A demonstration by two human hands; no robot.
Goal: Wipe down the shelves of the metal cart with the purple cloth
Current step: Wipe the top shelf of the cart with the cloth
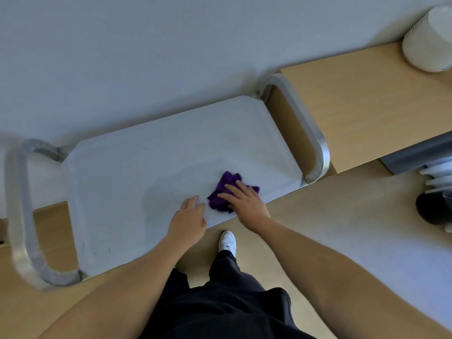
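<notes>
Top shelf of the metal cart (159, 155), seen from above. The purple cloth (226, 183) lies bunched on the near right part of this shelf, close to the front edge and short of the right-hand handle loop (310, 133). My right hand (244, 203) lies flat on the cloth, fingers extended and pressing it to the metal rather than curled round it. My left hand (189, 216) rests on the bare shelf just beside the cloth, fingers loosely straight, holding nothing. I judge the cloth light, soft and limp: it will crumple and ride up under a push, so it is best governed by a broad palm over its middle, with the loose folds tucked beneath the fingers. The shelf looks smooth and stiff, so the cloth should glide readily. The cart itself may shift under pressure, which the left hand can brace against. Any lower shelves are hidden from this view.
</notes>
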